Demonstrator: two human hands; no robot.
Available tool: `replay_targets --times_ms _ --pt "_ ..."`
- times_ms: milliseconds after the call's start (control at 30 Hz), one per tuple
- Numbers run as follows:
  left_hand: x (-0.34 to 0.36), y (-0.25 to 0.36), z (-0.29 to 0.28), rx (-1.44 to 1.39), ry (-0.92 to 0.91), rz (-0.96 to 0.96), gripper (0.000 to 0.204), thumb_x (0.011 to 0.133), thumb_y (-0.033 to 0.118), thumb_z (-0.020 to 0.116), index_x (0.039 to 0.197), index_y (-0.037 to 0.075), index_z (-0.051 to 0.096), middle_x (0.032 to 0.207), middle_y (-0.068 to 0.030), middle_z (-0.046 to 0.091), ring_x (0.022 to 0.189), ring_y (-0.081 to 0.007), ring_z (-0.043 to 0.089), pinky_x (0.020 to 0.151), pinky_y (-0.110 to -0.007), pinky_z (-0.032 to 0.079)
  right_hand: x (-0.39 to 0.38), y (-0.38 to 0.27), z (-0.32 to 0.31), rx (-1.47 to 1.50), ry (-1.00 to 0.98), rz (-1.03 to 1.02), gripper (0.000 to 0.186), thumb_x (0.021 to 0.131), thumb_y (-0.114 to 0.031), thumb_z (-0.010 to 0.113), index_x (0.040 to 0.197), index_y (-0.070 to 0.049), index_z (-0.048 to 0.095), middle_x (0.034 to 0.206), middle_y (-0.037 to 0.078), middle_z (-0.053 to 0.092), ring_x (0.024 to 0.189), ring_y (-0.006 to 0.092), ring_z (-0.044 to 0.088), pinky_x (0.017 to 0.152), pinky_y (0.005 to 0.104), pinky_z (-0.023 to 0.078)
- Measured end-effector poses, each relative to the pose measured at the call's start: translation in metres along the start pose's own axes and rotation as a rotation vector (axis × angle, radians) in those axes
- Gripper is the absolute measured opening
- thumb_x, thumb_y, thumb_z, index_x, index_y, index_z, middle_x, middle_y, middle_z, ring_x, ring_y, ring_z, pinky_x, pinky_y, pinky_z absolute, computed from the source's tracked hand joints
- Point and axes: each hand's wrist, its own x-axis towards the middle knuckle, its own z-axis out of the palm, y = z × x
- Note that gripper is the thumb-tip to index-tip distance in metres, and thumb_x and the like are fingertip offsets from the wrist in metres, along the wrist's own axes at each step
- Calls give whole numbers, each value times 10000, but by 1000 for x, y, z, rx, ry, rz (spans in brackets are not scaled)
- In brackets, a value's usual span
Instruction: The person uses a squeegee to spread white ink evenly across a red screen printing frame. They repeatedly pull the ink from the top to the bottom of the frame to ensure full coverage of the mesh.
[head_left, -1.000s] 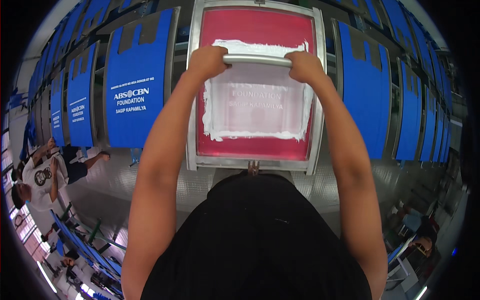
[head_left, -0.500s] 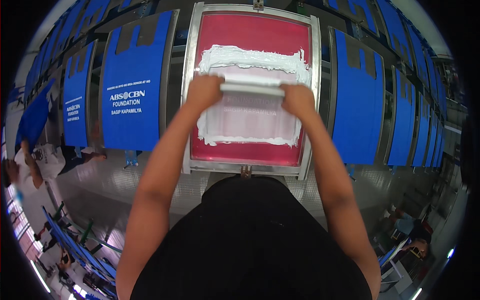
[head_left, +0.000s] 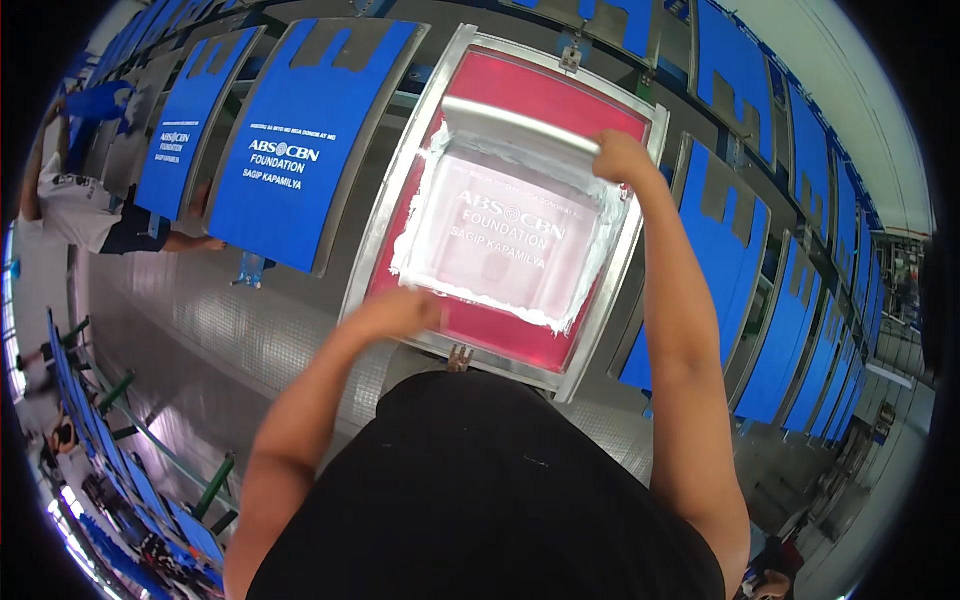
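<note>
Head view is showing the right hand point(head_left: 622, 158) at the upper right of centre, where it is gripping the right end of a pale bar-shaped squeegee point(head_left: 520, 125) with closed fingers. The squeegee is lying slantwise across the upper part of a metal-framed screen point(head_left: 408, 190), its left end standing free. White paste point(head_left: 590, 270) is bordering a pale printed panel on the pink-red mesh point(head_left: 500, 85). At lower left of centre, the left hand point(head_left: 400, 312) is hanging over the screen's lower-left edge, blurred; its grip and any contact cannot be told. Blue fabric pieces point(head_left: 330, 110) are flanking the screen.
</note>
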Motion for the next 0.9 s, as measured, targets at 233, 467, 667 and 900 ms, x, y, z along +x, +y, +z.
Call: replay_targets --times_ms 233,467,667,900 --pt "-20 -58 194 -1194 -114 11 457 926 441 594 941 -7 681 744 -20 603 710 -78 511 652 -229 413 2 -47 -2 181 -15 -123 485 613 -127 626 1087 -31 660 1054 224 655 999 391 616 883 405 489" --pt "-71 -48 158 -1033 -175 115 362 968 333 556 815 16 642 665 18 561 605 -56 495 557 -222 408 -17 -102 28 99 113 -39 534 603 -78 571 1131 -45 644 1051 208 663 997 368 623 886 410 492" --pt "-76 -47 171 -1083 -112 68 337 962 324 567 813 32 650 615 21 557 543 -65 500 510 -230 416 -170 -186 64 79 15 -4 537 636 -49 588 1157 -159 653 1043 128 676 971 310 636 826 404 507" --pt "-60 -24 188 -899 -62 -54 375 937 373 584 777 42 661 619 -11 597 566 -97 564 549 -250 446 -296 -210 116 197 203 -100 280 658 -12 591 933 -66 591 851 100 630 884 292 590 774 407 435"
